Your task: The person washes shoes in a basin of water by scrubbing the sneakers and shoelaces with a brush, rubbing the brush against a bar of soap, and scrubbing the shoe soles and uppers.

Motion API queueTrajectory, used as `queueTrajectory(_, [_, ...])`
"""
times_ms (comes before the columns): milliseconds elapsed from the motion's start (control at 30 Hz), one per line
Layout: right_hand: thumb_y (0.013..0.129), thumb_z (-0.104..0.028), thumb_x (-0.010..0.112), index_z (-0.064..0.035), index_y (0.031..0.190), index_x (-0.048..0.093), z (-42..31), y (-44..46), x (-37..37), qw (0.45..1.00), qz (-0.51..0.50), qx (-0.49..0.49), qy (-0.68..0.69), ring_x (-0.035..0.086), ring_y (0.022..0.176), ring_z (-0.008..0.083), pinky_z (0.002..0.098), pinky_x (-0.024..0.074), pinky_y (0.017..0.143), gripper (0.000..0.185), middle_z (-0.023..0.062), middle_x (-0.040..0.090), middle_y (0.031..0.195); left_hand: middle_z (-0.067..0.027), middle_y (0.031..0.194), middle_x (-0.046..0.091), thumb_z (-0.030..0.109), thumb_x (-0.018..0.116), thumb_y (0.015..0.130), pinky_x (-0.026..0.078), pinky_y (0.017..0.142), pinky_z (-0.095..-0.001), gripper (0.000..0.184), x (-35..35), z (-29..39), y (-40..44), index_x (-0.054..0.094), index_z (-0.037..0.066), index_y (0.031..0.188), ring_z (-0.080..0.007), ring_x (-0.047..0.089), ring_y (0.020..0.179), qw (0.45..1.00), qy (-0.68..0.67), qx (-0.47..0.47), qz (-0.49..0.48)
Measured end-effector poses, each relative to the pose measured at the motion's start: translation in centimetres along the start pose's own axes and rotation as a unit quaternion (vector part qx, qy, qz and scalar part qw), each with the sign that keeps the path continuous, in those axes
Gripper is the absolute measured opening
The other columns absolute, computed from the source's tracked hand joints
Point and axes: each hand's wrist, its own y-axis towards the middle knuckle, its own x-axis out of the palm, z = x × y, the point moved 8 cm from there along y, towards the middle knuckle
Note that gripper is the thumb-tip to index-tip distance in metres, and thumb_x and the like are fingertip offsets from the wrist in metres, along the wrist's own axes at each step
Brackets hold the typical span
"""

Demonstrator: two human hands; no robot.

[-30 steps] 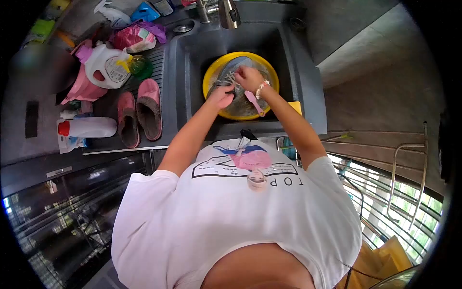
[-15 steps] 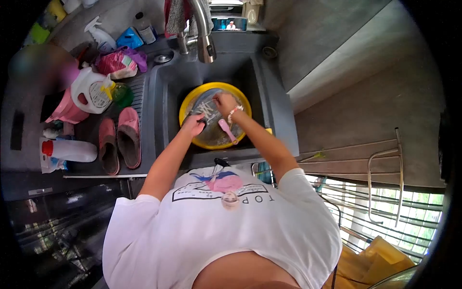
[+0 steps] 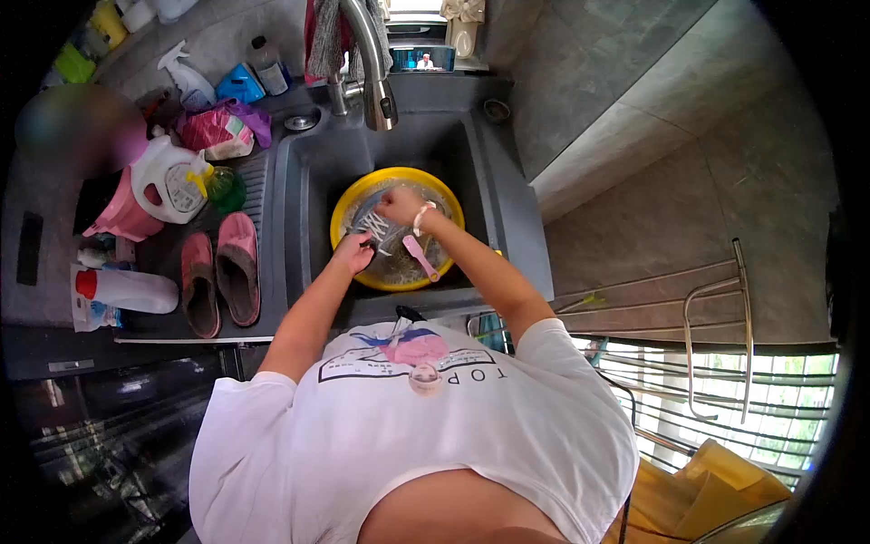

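Note:
A grey-blue shoe point(image 3: 364, 201) with crisscrossed white shoelaces point(image 3: 372, 224) lies in a yellow-rimmed basin point(image 3: 458, 216) of cloudy, sudsy water. My left hand point(image 3: 355, 251) grips the shoe's dark near edge at the left side of the basin. Over the far end of the laces is my right hand point(image 3: 401, 205), its fingers closed at the shoelace; the fingertips are partly hidden. A beaded bracelet point(image 3: 422, 218) circles the right wrist. Just below this wrist a pink brush point(image 3: 420, 257) rests in the basin, touched by neither hand.
The basin stands inside a dark grey sink point(image 3: 299, 195) under a metal faucet point(image 3: 379, 104). To the left are pink slippers point(image 3: 237, 267), a red-capped bottle point(image 3: 131, 290), a white detergent jug point(image 3: 168, 181) and a green pump bottle point(image 3: 227, 189). A phone point(image 3: 423, 59) leans behind the sink.
My right hand has shifted left over the laces, and its fingers are less visible. My left hand keeps its place on the shoe. The whole view has shifted slightly.

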Motion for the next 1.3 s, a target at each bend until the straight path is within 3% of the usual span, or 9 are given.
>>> queueTrajectory(167, [0.079, -0.029, 0.062, -0.0030, 0.075, 0.060, -1.2, -1.5, -2.4, 0.976, 0.035, -0.144, -0.160, 0.057, 0.073, 0.0321, 0.0403, 0.0442, 0.066, 0.026, 0.0174, 0.058, 0.078, -0.0117, 0.106, 0.056, 0.001, 0.054, 0.084, 0.045, 0.088, -0.0321, 0.028, 0.5, 0.4, -1.1, 0.049, 0.001, 0.112, -0.0231, 0.055, 0.097, 1.000, -0.028, -0.001, 0.009])
queueTrajectory(300, [0.086, -0.032, 0.056, -0.0022, 0.073, 0.056, 5.0, -1.3, -0.7, 0.989, 0.014, -0.014, 0.149, 0.058, 0.061, 0.0215, 0.0361, 0.0481, 0.065, 0.033, 0.0079, 0.052, 0.059, -0.0113, 0.107, 0.056, 0.001, 0.054, 0.083, 0.045, 0.088, -0.0320, 0.029, 1.4, 1.1, -3.2, 0.050, 0.002, 0.112, -0.0226, 0.055, 0.096, 1.000, 0.000, 0.008, 0.023])
queueTrajectory(400, [0.093, -0.031, 0.047, -0.0077, 0.074, 0.051, 4.5, -2.5, 2.1, 0.736, -0.104, 0.171, 0.647, 0.041, 0.043, 0.0084, 0.0269, 0.0438, 0.053, 0.030, -0.0045, 0.040, 0.054, -0.0092, 0.104, 0.058, 0.005, 0.055, 0.085, 0.044, 0.089, -0.0316, 0.026, 1.2, 1.3, -2.8, 0.051, 0.002, 0.110, -0.0227, 0.055, 0.095, 0.998, 0.064, 0.013, 0.022])
queueTrajectory(567, [0.092, -0.028, 0.047, -0.0047, 0.086, 0.057, 0.2, -1.9, 1.1, 0.788, -0.164, 0.204, 0.557, 0.035, 0.043, 0.0045, 0.0189, 0.0235, 0.038, 0.026, -0.0062, 0.040, 0.056, -0.0067, 0.100, 0.057, 0.002, 0.052, 0.085, 0.045, 0.085, -0.0311, 0.022, 1.9, 0.5, -2.4, 0.053, 0.005, 0.107, -0.0207, 0.055, 0.090, 0.999, 0.024, 0.018, 0.020])
queueTrajectory(667, [0.089, -0.022, 0.052, -0.0036, 0.102, 0.059, -1.4, -1.5, -0.4, 0.907, -0.223, 0.127, 0.333, 0.041, 0.049, 0.0040, 0.0188, 0.0307, 0.042, 0.024, -0.0050, 0.049, 0.066, -0.0040, 0.090, 0.057, 0.002, 0.051, 0.085, 0.046, 0.076, -0.0283, 0.013, 0.8, 0.2, -0.6, 0.054, 0.006, 0.098, -0.0172, 0.052, 0.077, 0.999, -0.002, 0.037, 0.025])
queueTrajectory(967, [0.082, -0.006, 0.060, -0.0017, 0.101, 0.059, 0.0, -2.7, 3.4, 0.844, -0.245, -0.019, 0.476, 0.054, 0.096, 0.0128, 0.0266, 0.0429, 0.084, 0.020, 0.0043, 0.061, 0.099, -0.0055, 0.091, 0.056, 0.000, 0.050, 0.085, 0.047, 0.076, -0.0283, 0.013, 1.7, 1.2, 0.1, 0.053, 0.005, 0.097, -0.0173, 0.054, 0.082, 0.999, -0.046, 0.011, -0.020])
queueTrajectory(1000, [0.079, -0.003, 0.061, -0.0033, 0.096, 0.061, -1.3, -3.1, 2.7, 0.907, -0.238, -0.152, 0.312, 0.054, 0.097, 0.0141, 0.0277, 0.0442, 0.085, 0.017, 0.0049, 0.059, 0.095, -0.0060, 0.091, 0.056, 0.001, 0.050, 0.086, 0.047, 0.077, -0.0287, 0.012, 2.9, 1.2, -1.1, 0.053, 0.004, 0.097, -0.0177, 0.054, 0.083, 0.998, -0.055, 0.009, -0.002])
queueTrajectory(1167, [0.073, 0.002, 0.063, -0.0046, 0.092, 0.061, 1.9, -3.4, 1.2, 0.954, -0.006, -0.106, 0.280, 0.057, 0.093, 0.0168, 0.0294, 0.0481, 0.079, 0.020, 0.0063, 0.055, 0.080, -0.0074, 0.091, 0.056, 0.003, 0.048, 0.088, 0.048, 0.079, -0.0302, 0.010, 3.7, 1.0, -2.7, 0.052, 0.003, 0.097, -0.0192, 0.055, 0.084, 0.995, -0.086, 0.009, 0.041])
queueTrajectory(1300, [0.075, 0.003, 0.061, -0.0041, 0.092, 0.062, 4.2, -3.8, 3.0, 0.989, -0.077, -0.067, 0.107, 0.061, 0.080, 0.0182, 0.0284, 0.0516, 0.076, 0.019, 0.0097, 0.061, 0.080, -0.0070, 0.093, 0.054, -0.001, 0.044, 0.087, 0.047, 0.078, -0.0305, 0.015, 3.0, 1.4, -3.3, 0.053, 0.002, 0.099, -0.0190, 0.052, 0.081, 0.993, -0.090, 0.022, 0.069])
